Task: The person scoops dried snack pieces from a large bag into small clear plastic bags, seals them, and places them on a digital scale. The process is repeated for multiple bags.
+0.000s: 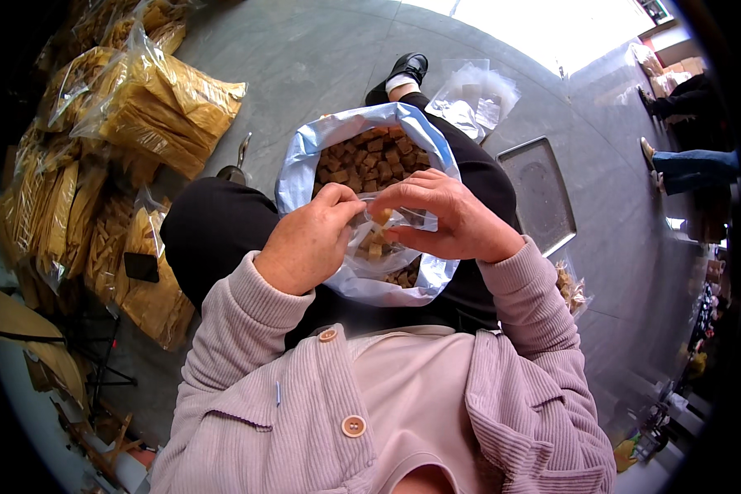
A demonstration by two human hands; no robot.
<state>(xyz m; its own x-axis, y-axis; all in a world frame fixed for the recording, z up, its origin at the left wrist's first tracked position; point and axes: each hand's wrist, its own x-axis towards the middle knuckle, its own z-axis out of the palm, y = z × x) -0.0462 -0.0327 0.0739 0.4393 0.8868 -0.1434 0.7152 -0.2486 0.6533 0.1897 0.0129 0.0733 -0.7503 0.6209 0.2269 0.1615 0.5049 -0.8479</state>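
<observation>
A large white-and-blue plastic sack point(303, 156), its rim rolled open, sits between my legs, holding many small brown cubes point(372, 160). Over it hangs a small clear plastic bag point(362, 249) with a few lighter cubes point(375, 244) inside. My left hand point(314, 235) is closed, pinching that bag's edge between thumb and fingers. At the bag's mouth, my right hand point(453, 216) curves its fingers and thumb around one yellowish-brown cube point(383, 216). The hands partly cover the sack's contents.
Clear bags of flat yellow-brown pieces point(160, 99) are piled at left, with a dark phone-like slab point(142, 267) on one. A metal tray point(538, 193) and clear empty bags point(473, 97) lie right on the grey floor. Other people's legs point(691, 165) show far right.
</observation>
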